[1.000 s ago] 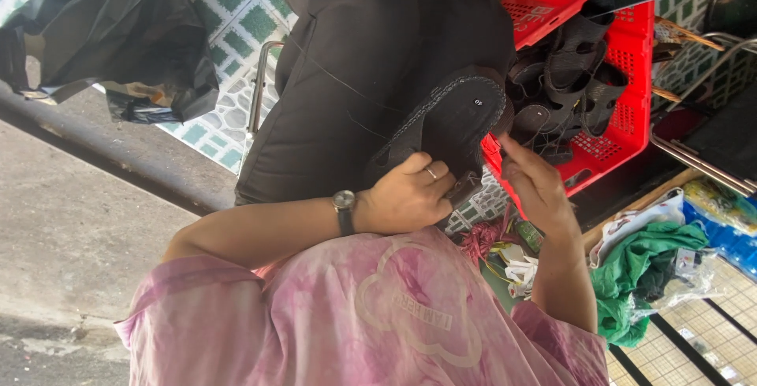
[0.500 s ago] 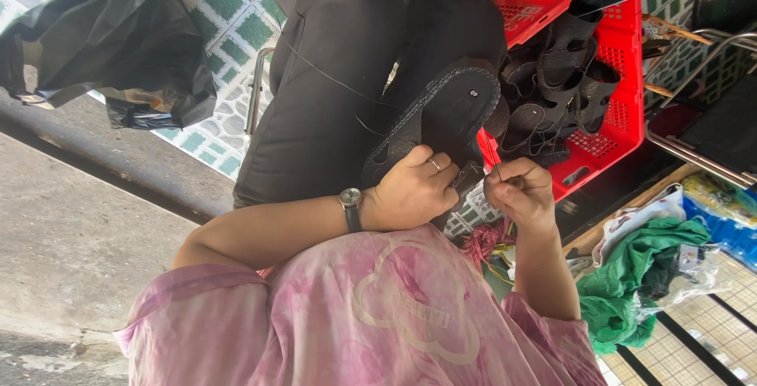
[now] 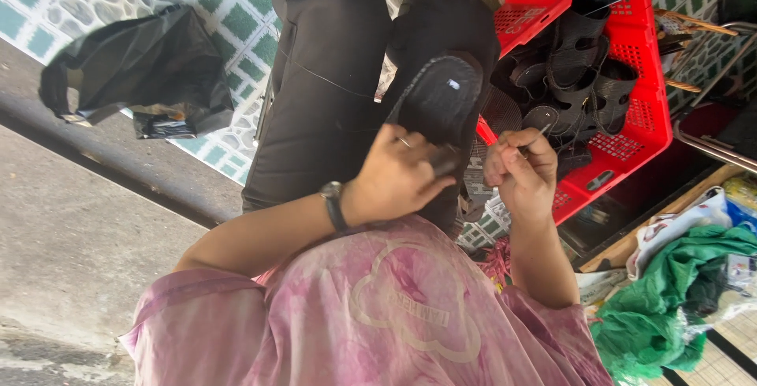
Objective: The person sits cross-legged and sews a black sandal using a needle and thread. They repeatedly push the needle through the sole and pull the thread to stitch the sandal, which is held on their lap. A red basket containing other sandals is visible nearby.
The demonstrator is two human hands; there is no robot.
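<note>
My left hand [image 3: 394, 177], with a wristwatch and a ring, grips the lower end of a black sandal [image 3: 441, 98] and holds it up over my pink-patterned lap [image 3: 378, 315]. My right hand [image 3: 524, 177] is just right of the sandal. Its fingers are pinched on a thin needle-like tool [image 3: 538, 135] that points at the sandal's edge. What lies between the two hands is partly hidden by the sandal's sole.
A red plastic crate [image 3: 639, 126] full of several black sandals stands behind my right hand. A person in black trousers [image 3: 323, 94] is close behind the sandal. A black plastic bag [image 3: 142, 70] lies at the left and green cloth [image 3: 670, 315] at the lower right.
My right hand has closed into a pinch and come in close beside the sandal. My left hand keeps its hold, with the sandal turned a little more upright.
</note>
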